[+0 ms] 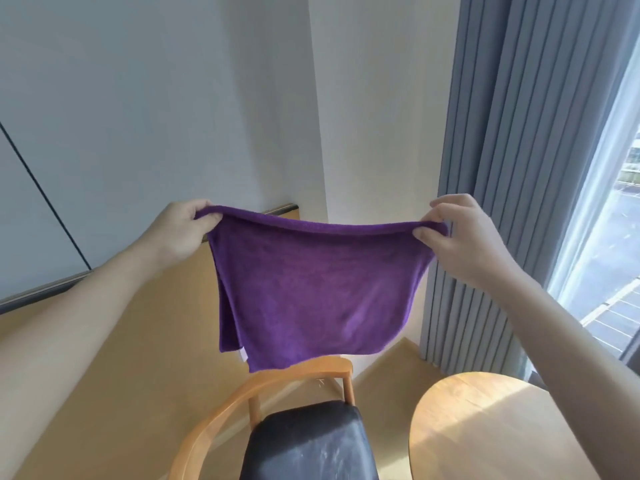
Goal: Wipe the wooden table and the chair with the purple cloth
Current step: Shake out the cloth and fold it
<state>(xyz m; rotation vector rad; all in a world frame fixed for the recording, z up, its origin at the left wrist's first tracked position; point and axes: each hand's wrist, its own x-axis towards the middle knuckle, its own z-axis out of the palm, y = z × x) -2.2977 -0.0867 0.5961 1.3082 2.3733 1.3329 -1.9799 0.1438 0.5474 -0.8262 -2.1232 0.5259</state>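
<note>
- Both hands up at chest height, holding the purple cloth (311,289) spread out in the air between them. Neither hand touches any furniture.
- Left hand (180,233): fingers curled over the cloth's upper left corner, thumb under the fold. Grasping the cloth.
- Right hand (464,237): fingertips and thumb pinch the upper right corner. Also grasping the cloth.
- Cloth hangs from its top edge, stretched between the two hands, slightly sagging in the middle. Looks doubled over: a second layer shows along the side below the left hand, with a pale tag at the lower corner there.
- Chair (304,441): below the hands, directly under the hanging cloth. Curved wooden backrest, dark padded seat. Cloth's lower edge hangs just above the backrest; cannot tell if it brushes it.
- Seat shows pale streaks or smears on the dark surface; cannot tell whether dust, wear or glare.
- Worktop (502,427): round, wooden, below the right hand and beside the chair. Sunlit, nothing on the visible part.
- Judgement on progress: cloth is off every surface, being unfolded or refolded. No mark on worktop or chair shows that either has been wiped. Reads as preparation, or a pause between surfaces.
- Left to do, as far as can be seen: bring the cloth down and wipe the worktop, then the chair's seat and wooden frame, or the reverse order.
</note>
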